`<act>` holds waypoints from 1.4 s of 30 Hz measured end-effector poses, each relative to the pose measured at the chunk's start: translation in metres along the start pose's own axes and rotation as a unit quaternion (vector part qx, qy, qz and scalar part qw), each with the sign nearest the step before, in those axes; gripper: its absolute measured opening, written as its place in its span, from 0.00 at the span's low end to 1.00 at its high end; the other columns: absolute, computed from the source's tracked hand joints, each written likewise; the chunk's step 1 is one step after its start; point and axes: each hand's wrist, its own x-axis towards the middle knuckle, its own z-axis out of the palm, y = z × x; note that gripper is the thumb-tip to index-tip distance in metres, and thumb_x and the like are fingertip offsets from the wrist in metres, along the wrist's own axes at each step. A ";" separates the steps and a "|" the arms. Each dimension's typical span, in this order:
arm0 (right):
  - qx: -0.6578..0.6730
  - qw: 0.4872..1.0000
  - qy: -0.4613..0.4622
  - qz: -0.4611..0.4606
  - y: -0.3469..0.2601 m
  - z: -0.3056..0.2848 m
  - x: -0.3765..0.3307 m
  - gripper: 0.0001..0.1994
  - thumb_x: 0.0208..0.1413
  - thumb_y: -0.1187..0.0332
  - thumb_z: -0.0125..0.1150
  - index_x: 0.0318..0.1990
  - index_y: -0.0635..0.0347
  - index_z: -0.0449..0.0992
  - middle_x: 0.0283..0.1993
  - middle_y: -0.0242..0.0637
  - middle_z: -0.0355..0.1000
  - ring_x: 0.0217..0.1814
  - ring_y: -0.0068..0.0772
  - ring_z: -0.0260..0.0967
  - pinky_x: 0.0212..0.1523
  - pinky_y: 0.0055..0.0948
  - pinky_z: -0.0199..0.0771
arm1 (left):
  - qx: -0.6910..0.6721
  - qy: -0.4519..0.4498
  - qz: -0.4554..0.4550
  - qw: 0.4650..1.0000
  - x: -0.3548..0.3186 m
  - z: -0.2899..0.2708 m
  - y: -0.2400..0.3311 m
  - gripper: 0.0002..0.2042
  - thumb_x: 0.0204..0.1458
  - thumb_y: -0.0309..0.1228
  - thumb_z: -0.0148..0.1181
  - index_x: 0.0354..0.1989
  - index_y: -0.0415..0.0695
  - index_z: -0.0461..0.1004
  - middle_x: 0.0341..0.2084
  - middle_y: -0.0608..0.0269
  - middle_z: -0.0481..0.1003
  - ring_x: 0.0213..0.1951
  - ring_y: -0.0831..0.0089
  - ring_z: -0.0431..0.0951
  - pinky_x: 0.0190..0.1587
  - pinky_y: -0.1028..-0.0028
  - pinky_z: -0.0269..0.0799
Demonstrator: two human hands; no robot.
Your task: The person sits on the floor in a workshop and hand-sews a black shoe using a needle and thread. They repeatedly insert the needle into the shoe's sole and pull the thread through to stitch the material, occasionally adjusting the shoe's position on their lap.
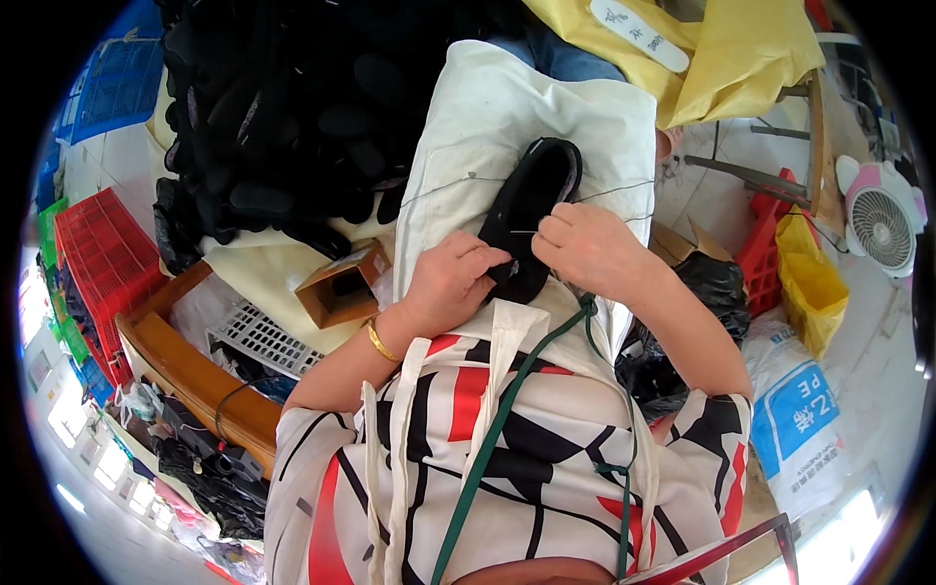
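One black slip-on shoe (532, 200) is apparently being worked at its rim; steady support is called for. Inside the far edge of the white lap cloth (453, 132), its near left side is pinched by the left hand (451, 278); what is held opposite by the curled right hand (592, 250) cannot be told.

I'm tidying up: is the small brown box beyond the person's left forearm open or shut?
Open: the small brown box shows its hollow inside.
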 end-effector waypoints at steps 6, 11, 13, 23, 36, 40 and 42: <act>-0.029 0.990 0.100 0.091 -0.001 0.015 0.013 0.08 0.44 0.71 0.65 0.23 0.55 0.69 0.25 0.32 0.61 0.30 0.34 0.65 0.28 0.30 0.68 | -0.027 -0.001 -0.023 0.999 0.000 0.003 -0.003 0.15 0.39 0.20 0.67 0.38 0.44 0.78 0.28 0.58 0.74 0.34 0.57 0.75 0.34 0.64 0.73; 0.045 0.969 0.182 0.161 -0.008 0.036 0.029 0.11 0.47 0.71 0.65 0.20 0.56 0.67 0.22 0.35 0.61 0.26 0.39 0.64 0.26 0.36 0.66 | -0.072 -0.028 -0.073 0.994 -0.001 0.003 -0.005 0.09 0.45 0.22 0.66 0.37 0.42 0.77 0.28 0.55 0.74 0.33 0.53 0.75 0.35 0.63 0.72; 0.056 0.953 0.211 0.209 -0.003 0.048 0.031 0.12 0.48 0.72 0.64 0.20 0.57 0.66 0.22 0.36 0.62 0.25 0.40 0.64 0.26 0.38 0.66 | -0.092 -0.043 -0.092 0.991 0.002 0.003 -0.006 0.08 0.48 0.23 0.66 0.37 0.41 0.77 0.28 0.54 0.74 0.33 0.52 0.75 0.35 0.63 0.71; 0.037 0.925 0.267 0.266 0.001 0.046 0.014 0.11 0.48 0.72 0.66 0.20 0.56 0.68 0.21 0.35 0.64 0.25 0.40 0.66 0.24 0.37 0.67 | -0.099 -0.023 -0.275 0.956 -0.004 -0.003 0.006 0.19 0.49 0.40 0.71 0.38 0.36 0.74 0.26 0.54 0.74 0.31 0.63 0.75 0.36 0.68 0.72; -0.056 0.864 0.366 0.340 0.016 -0.028 -0.063 0.03 0.49 0.75 0.65 0.32 0.57 0.79 0.30 0.39 0.73 0.32 0.43 0.72 0.33 0.37 0.74 | -0.163 0.064 -0.244 0.954 0.021 -0.055 -0.010 0.11 0.47 0.18 0.58 0.38 0.41 0.67 0.31 0.71 0.69 0.33 0.84 0.68 0.37 0.79 0.67; -0.106 0.832 0.372 0.398 0.018 -0.064 -0.116 0.04 0.51 0.78 0.64 0.33 0.60 0.79 0.29 0.41 0.71 0.31 0.44 0.70 0.32 0.38 0.72 | -0.214 -0.011 -0.203 0.955 0.073 -0.129 0.008 0.13 0.47 0.17 0.53 0.42 0.39 0.72 0.34 0.72 0.74 0.39 0.83 0.72 0.46 0.80 0.68; -0.105 0.830 0.353 0.420 0.013 -0.070 -0.136 0.02 0.53 0.77 0.64 0.33 0.62 0.77 0.29 0.43 0.70 0.31 0.46 0.69 0.32 0.40 0.70 | -0.182 -0.106 -0.196 0.958 0.097 -0.145 0.007 0.13 0.47 0.20 0.55 0.43 0.37 0.75 0.36 0.70 0.76 0.40 0.82 0.74 0.47 0.80 0.68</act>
